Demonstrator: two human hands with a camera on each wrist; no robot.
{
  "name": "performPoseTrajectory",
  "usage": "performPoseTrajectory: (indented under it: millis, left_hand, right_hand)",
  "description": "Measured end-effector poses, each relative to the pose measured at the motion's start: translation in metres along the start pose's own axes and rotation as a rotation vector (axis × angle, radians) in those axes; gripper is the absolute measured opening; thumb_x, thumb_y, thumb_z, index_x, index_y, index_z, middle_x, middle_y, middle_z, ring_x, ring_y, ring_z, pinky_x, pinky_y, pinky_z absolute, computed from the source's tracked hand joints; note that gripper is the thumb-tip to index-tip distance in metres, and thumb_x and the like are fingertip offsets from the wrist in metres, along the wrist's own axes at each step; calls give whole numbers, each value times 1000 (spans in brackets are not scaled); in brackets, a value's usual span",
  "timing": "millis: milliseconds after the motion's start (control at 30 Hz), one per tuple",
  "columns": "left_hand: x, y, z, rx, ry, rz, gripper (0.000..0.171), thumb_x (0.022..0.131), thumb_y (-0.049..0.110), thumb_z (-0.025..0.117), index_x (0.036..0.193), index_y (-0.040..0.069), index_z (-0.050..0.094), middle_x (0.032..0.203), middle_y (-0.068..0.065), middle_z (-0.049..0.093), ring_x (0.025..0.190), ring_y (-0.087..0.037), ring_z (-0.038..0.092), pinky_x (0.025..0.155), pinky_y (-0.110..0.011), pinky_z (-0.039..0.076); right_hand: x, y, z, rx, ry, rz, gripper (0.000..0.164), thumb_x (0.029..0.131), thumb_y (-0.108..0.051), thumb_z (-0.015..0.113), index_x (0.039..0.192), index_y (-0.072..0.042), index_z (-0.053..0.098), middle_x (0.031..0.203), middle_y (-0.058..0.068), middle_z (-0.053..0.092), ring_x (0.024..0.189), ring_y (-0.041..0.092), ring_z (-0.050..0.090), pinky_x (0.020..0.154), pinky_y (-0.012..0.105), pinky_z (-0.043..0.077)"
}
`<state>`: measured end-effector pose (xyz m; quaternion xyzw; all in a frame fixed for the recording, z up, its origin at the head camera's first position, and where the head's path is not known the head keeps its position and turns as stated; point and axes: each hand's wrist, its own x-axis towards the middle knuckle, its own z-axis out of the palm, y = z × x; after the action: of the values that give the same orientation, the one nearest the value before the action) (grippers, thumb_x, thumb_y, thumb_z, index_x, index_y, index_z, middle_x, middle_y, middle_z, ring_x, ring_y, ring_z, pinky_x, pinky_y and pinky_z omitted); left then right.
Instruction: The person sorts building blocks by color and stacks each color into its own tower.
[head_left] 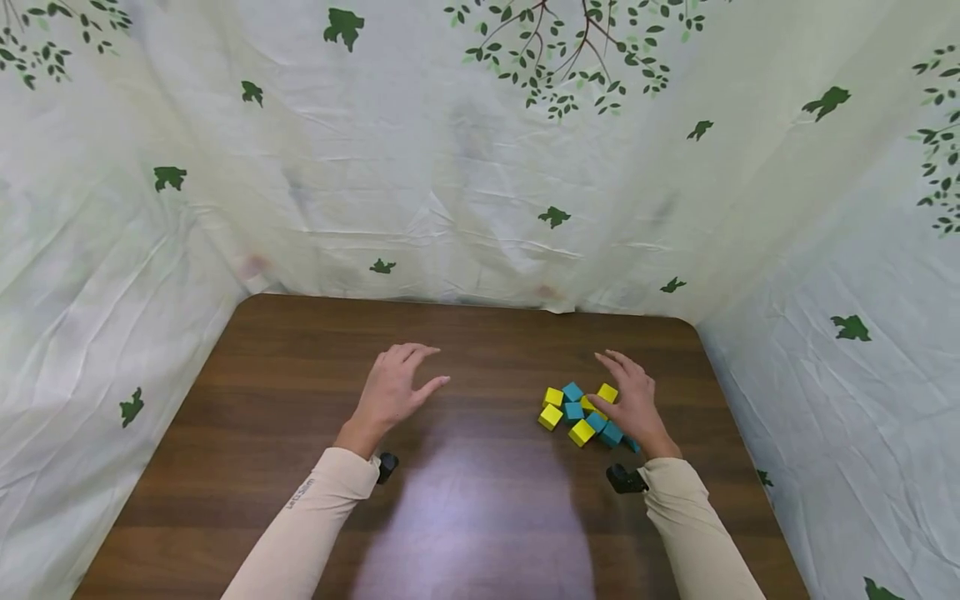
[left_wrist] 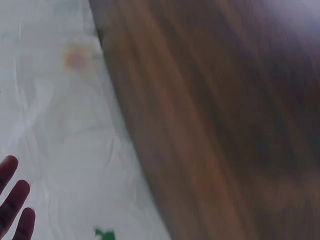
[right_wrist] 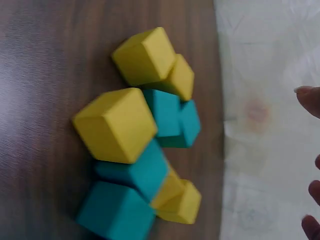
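Seeing yellow cubes [head_left: 551, 417] and blue cubes [head_left: 573, 412] lying close together on the right half of the worktop [head_left: 480, 517], touching in places. Spreading the right hand [head_left: 635, 407] over their right side with thumb and fingers parted, covering part of the cluster in the head view; being unable to tell whether touching any. Holding the left hand [head_left: 388, 393] relaxed above the worktop, with thumb and fingers apart, well away from them. Facing white cloth [head_left: 420, 167] beyond the far edge

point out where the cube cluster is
In the head view, the cube cluster sits on the right half of the table, partly hidden by the right hand.
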<state>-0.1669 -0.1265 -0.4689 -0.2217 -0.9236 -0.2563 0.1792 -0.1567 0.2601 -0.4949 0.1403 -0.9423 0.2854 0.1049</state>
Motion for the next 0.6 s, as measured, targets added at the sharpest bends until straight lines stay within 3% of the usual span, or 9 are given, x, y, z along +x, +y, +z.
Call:
performPoseTrajectory:
  millis: [267,600]
  left_hand:
    - [8,27,53,-107,-100,13,41,82,32,76,114,8,67,107,-9,66,99,-28,58,87,-46,44]
    - [23,69,123,-129,-383,54,41,87,33,71,121,11,64,107,-5,64,101,-22,57,91,-40,44]
  right_hand:
    - [-14,2,25,33,-31,92,55,81,-17,78,130,-1,57,123,21,52,106,40,44,86,58,29]
    - [-30,0,68,62,-5,193,44,78,-23,81,114,-2,68,104,14,56,103,34,50,87,51,30]
